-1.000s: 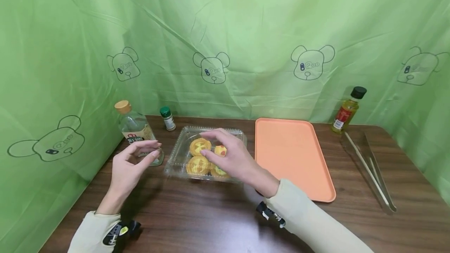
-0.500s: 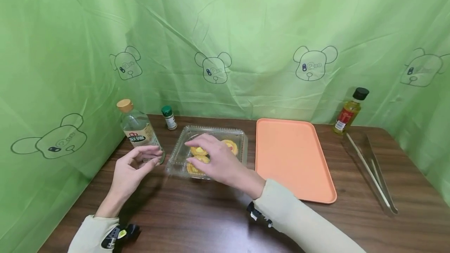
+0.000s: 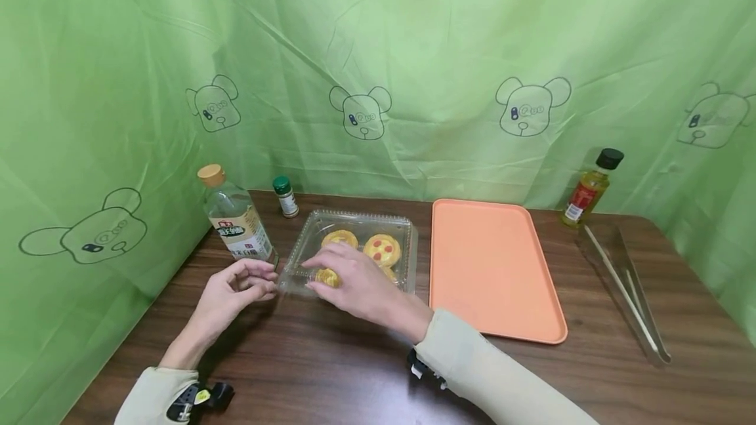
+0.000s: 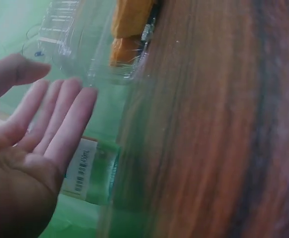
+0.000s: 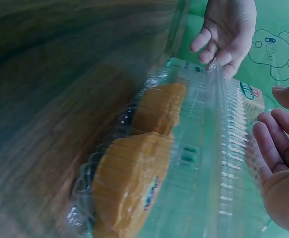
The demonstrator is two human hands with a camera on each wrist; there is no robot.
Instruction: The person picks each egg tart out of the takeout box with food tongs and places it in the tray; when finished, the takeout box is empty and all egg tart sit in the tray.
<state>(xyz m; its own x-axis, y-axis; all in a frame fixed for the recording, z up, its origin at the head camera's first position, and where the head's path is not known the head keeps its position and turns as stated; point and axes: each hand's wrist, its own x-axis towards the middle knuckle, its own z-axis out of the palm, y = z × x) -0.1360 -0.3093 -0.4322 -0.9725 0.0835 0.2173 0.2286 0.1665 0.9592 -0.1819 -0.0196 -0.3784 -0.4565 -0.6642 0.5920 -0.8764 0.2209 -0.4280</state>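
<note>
- Tarts (image 3: 340, 237), round and yellow, sat inside a clear plastic clamshell (image 3: 360, 218) on the wooden table (image 3: 331, 366), partly hidden by the right hand; one tart (image 3: 382, 251) bore red spots.
- Right hand (image 3: 363, 287), empty, reached over the clamshell with fingers curved and thumb held apart; whether it touched the plastic could not be told.
- Left hand (image 3: 239, 290), also empty, hung beside the clamshell's near left corner with relaxed fingers and its thumb apart; contact with that corner was unclear.
- Bottle (image 3: 239, 225) of glass, with an orange cap, stood just behind the left hand.
- Spice shaker (image 3: 286, 199) with a green cap stood near the clamshell's far left corner.
- Tray (image 3: 496, 267), orange and rectangular, lay just right of the clamshell.
- Oil bottle (image 3: 585, 195), black-capped and red-labelled, stood beyond the tray at far right, with metal tongs (image 3: 629, 297) lying in front.
- Green curtain (image 3: 437, 51) printed with bear faces hung behind everything.
</note>
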